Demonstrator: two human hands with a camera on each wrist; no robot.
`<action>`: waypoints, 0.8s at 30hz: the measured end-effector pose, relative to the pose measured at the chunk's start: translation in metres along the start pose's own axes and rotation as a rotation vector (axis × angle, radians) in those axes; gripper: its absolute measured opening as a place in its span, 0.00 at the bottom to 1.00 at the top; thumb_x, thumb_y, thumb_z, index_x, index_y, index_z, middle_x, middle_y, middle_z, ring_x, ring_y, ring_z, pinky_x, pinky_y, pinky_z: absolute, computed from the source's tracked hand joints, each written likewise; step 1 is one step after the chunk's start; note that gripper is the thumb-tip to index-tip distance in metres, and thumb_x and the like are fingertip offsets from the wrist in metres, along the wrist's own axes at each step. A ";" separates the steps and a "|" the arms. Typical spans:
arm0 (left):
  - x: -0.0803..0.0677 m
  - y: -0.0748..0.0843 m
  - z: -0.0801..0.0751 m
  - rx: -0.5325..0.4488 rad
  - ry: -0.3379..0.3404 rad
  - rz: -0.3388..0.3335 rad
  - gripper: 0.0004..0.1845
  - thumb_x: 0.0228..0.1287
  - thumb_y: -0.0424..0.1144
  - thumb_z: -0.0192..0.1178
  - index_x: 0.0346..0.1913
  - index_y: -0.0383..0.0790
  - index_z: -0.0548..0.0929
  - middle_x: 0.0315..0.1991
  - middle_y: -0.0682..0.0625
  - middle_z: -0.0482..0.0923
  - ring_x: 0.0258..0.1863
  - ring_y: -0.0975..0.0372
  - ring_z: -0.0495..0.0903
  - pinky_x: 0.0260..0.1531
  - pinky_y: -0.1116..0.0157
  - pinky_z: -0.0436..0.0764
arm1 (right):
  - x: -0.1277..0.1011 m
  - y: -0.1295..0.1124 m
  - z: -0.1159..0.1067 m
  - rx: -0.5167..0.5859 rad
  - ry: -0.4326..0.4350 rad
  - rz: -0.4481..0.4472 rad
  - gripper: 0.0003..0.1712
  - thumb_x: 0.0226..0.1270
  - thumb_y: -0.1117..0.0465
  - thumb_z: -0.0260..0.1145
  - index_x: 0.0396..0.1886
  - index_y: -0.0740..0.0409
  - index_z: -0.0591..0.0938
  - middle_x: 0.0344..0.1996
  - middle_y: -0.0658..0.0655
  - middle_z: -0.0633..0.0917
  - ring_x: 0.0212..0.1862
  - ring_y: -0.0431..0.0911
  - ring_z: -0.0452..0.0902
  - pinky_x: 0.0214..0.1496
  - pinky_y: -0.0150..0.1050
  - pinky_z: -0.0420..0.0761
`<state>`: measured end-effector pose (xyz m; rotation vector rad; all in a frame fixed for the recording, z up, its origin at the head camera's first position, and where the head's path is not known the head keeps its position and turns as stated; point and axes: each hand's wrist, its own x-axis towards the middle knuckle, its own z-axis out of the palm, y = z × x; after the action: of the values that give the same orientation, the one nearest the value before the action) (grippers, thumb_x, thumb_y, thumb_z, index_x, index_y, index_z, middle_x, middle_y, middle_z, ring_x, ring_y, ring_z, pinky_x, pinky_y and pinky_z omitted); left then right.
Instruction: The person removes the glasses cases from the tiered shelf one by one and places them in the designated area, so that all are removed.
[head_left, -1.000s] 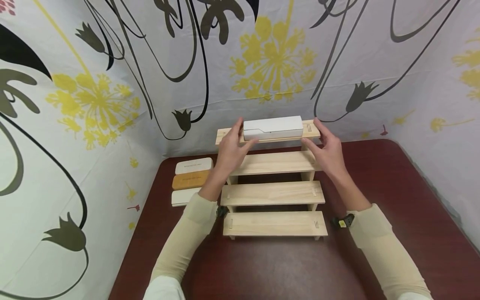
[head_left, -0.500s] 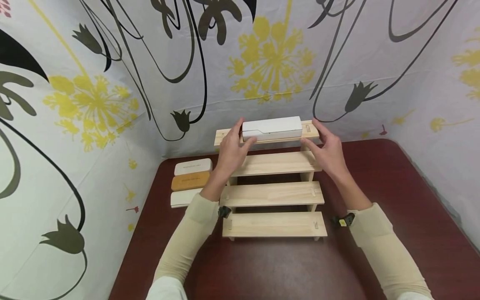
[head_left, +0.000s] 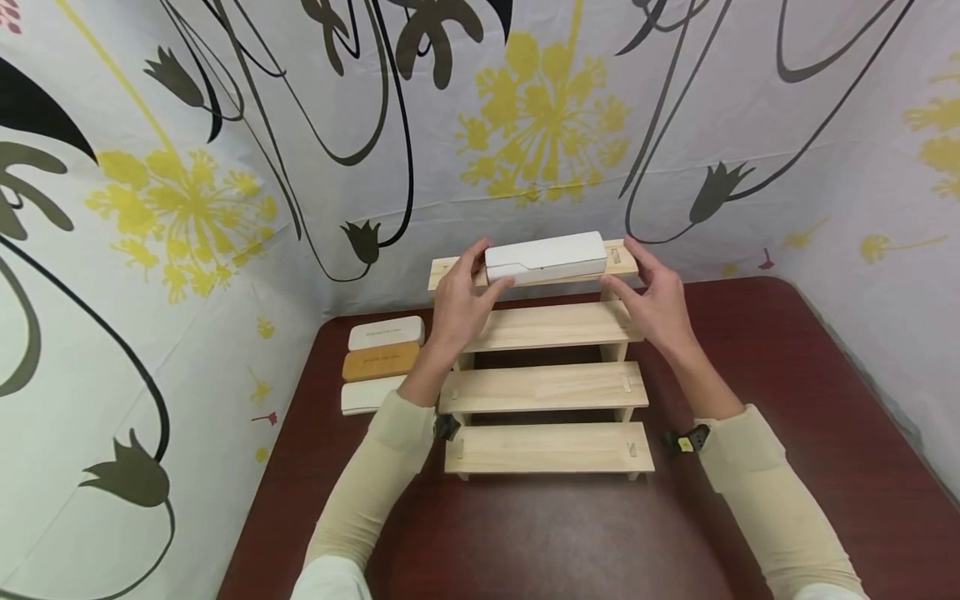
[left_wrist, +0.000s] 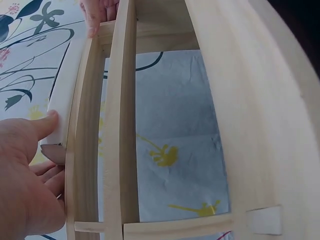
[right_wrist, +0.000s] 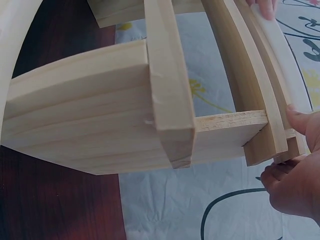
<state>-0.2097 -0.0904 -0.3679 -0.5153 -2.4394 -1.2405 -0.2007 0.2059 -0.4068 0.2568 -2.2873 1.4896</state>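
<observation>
A long white case (head_left: pixel 545 256) lies lengthwise on the top step of a pale wooden stepped rack (head_left: pixel 546 388), a little above the centre of the head view, close against the flowered cloth backdrop (head_left: pixel 525 125). The left hand (head_left: pixel 459 302) is at the case's left end: its thumb presses the front lower corner and its fingers (head_left: pixel 471 254) reach up round the end, so the case end sits pinched between thumb and fingers; the left wrist view shows the thumb tip flat against the white end (left_wrist: pixel 62 115) with the other fingers curled beneath the shelf edge. The right hand (head_left: pixel 654 298) is at the right end of the same top step, fingers gently bent and slightly apart; in the head view the fingertips lie at the shelf's end just beside the case, and in the right wrist view the thumb (right_wrist: pixel 302 121) touches the white edge above the wooden slat, the remaining fingers curled below it. Whether that hand truly grips the case or only steadies it against the shelf cannot be told. The rack stands on a dark red worktop (head_left: pixel 787 375) in the middle of the frame, its three lower steps bare. At the left of the worktop, beside the rack, three smaller cases lie in a row: a white one (head_left: pixel 386 332), an orange-brown one (head_left: pixel 380 362) and another white one (head_left: pixel 369 394), partly hidden behind the left forearm.
</observation>
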 end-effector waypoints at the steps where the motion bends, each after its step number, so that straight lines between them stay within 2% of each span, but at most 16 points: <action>1: -0.001 0.000 0.000 -0.005 0.006 0.007 0.37 0.71 0.44 0.73 0.77 0.37 0.72 0.72 0.42 0.76 0.68 0.53 0.79 0.67 0.60 0.79 | 0.000 0.000 0.000 -0.007 0.003 -0.003 0.42 0.73 0.59 0.75 0.82 0.54 0.69 0.78 0.57 0.71 0.60 0.38 0.76 0.59 0.31 0.74; 2: -0.002 -0.001 0.000 -0.014 0.013 0.013 0.36 0.71 0.44 0.73 0.77 0.38 0.72 0.71 0.42 0.77 0.68 0.54 0.79 0.67 0.61 0.79 | -0.001 0.000 0.000 -0.013 0.005 -0.004 0.42 0.73 0.58 0.75 0.82 0.54 0.69 0.78 0.57 0.71 0.48 0.36 0.76 0.50 0.29 0.73; 3: -0.003 -0.001 0.000 -0.026 0.018 0.018 0.36 0.71 0.43 0.73 0.77 0.38 0.73 0.71 0.42 0.77 0.68 0.54 0.79 0.67 0.62 0.78 | -0.001 0.000 0.000 -0.017 0.008 -0.007 0.41 0.73 0.58 0.75 0.82 0.53 0.69 0.78 0.57 0.71 0.41 0.35 0.71 0.45 0.30 0.69; 4: -0.003 -0.002 0.000 -0.037 0.022 0.022 0.36 0.71 0.43 0.73 0.76 0.38 0.73 0.71 0.42 0.77 0.69 0.54 0.79 0.67 0.63 0.78 | -0.001 0.000 0.001 -0.018 0.011 -0.007 0.41 0.73 0.58 0.75 0.82 0.53 0.69 0.78 0.57 0.71 0.38 0.35 0.67 0.41 0.30 0.66; 6: -0.005 -0.002 0.000 -0.055 0.028 0.034 0.36 0.70 0.42 0.74 0.76 0.37 0.73 0.71 0.42 0.77 0.69 0.55 0.79 0.67 0.65 0.78 | -0.001 -0.001 0.001 -0.016 0.012 -0.009 0.41 0.73 0.58 0.75 0.82 0.53 0.69 0.78 0.57 0.71 0.35 0.32 0.66 0.38 0.28 0.66; 7: -0.006 -0.003 -0.001 -0.064 0.033 0.039 0.36 0.70 0.42 0.74 0.76 0.36 0.73 0.71 0.41 0.77 0.69 0.54 0.79 0.67 0.66 0.78 | -0.001 -0.001 0.001 -0.011 0.012 -0.011 0.41 0.73 0.58 0.75 0.82 0.54 0.68 0.78 0.57 0.71 0.31 0.33 0.63 0.35 0.29 0.65; 9: -0.007 -0.003 -0.001 -0.075 0.042 0.050 0.35 0.69 0.41 0.75 0.75 0.34 0.74 0.71 0.41 0.77 0.68 0.54 0.80 0.66 0.67 0.78 | -0.001 -0.001 0.001 -0.007 0.011 -0.011 0.41 0.73 0.58 0.75 0.82 0.54 0.68 0.78 0.57 0.71 0.35 0.30 0.65 0.37 0.28 0.66; 11: -0.009 -0.003 -0.002 -0.075 0.053 0.061 0.35 0.68 0.41 0.75 0.74 0.33 0.75 0.70 0.41 0.78 0.67 0.54 0.81 0.65 0.66 0.79 | -0.001 -0.001 0.001 -0.008 0.014 -0.014 0.41 0.73 0.59 0.75 0.82 0.54 0.69 0.76 0.60 0.73 0.28 0.31 0.61 0.31 0.28 0.64; 12: -0.010 -0.003 -0.002 -0.072 0.059 0.066 0.35 0.68 0.41 0.76 0.73 0.33 0.76 0.70 0.41 0.78 0.66 0.54 0.81 0.64 0.65 0.80 | -0.001 -0.001 0.001 -0.012 0.017 -0.015 0.41 0.73 0.59 0.75 0.81 0.54 0.69 0.69 0.64 0.80 0.24 0.33 0.54 0.27 0.29 0.63; 13: -0.010 -0.003 -0.003 -0.070 0.065 0.071 0.35 0.67 0.41 0.76 0.73 0.33 0.77 0.69 0.41 0.79 0.65 0.54 0.82 0.63 0.63 0.82 | -0.001 -0.001 0.001 -0.012 0.018 -0.015 0.41 0.73 0.59 0.76 0.81 0.55 0.69 0.60 0.68 0.85 0.23 0.33 0.54 0.26 0.29 0.63; 16: -0.013 -0.003 -0.004 -0.069 0.081 0.083 0.34 0.67 0.42 0.77 0.72 0.34 0.78 0.67 0.42 0.80 0.61 0.54 0.85 0.60 0.57 0.84 | 0.000 -0.001 0.001 -0.016 0.023 -0.017 0.41 0.72 0.59 0.76 0.81 0.54 0.70 0.59 0.70 0.85 0.22 0.35 0.56 0.22 0.31 0.61; 18: -0.015 -0.003 -0.006 -0.069 0.090 0.086 0.34 0.66 0.42 0.77 0.72 0.36 0.78 0.66 0.42 0.82 0.58 0.55 0.86 0.57 0.55 0.86 | 0.000 -0.002 0.001 -0.010 0.016 -0.013 0.42 0.72 0.60 0.76 0.81 0.54 0.69 0.61 0.68 0.84 0.30 0.34 0.67 0.28 0.30 0.66; 20: -0.017 -0.003 -0.007 -0.067 0.096 0.088 0.34 0.66 0.43 0.77 0.72 0.36 0.79 0.64 0.42 0.83 0.56 0.55 0.87 0.56 0.55 0.86 | 0.000 -0.002 0.001 -0.006 0.011 -0.010 0.42 0.72 0.60 0.76 0.82 0.53 0.69 0.76 0.59 0.72 0.42 0.37 0.72 0.36 0.30 0.68; 21: -0.018 -0.003 -0.007 -0.063 0.099 0.088 0.34 0.66 0.43 0.77 0.71 0.36 0.79 0.63 0.42 0.83 0.56 0.56 0.87 0.55 0.57 0.86 | 0.000 -0.002 0.001 -0.002 0.009 -0.008 0.42 0.72 0.61 0.76 0.82 0.53 0.69 0.77 0.58 0.72 0.44 0.39 0.72 0.36 0.30 0.68; 22: -0.019 -0.002 -0.008 -0.058 0.102 0.087 0.34 0.65 0.43 0.77 0.71 0.37 0.80 0.62 0.43 0.84 0.55 0.57 0.87 0.54 0.58 0.87 | 0.000 -0.002 0.001 0.002 0.006 -0.006 0.42 0.72 0.61 0.76 0.82 0.53 0.69 0.77 0.57 0.71 0.51 0.39 0.73 0.40 0.30 0.68; 24: -0.021 -0.002 -0.009 -0.054 0.111 0.093 0.33 0.65 0.43 0.78 0.70 0.37 0.80 0.60 0.43 0.85 0.53 0.58 0.87 0.52 0.60 0.87 | 0.000 -0.003 0.001 0.006 0.005 0.000 0.42 0.72 0.61 0.76 0.82 0.53 0.68 0.77 0.57 0.71 0.53 0.42 0.75 0.42 0.29 0.69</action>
<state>-0.1912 -0.1023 -0.3746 -0.5532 -2.2698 -1.2644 -0.1995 0.2040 -0.4048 0.2552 -2.2796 1.4954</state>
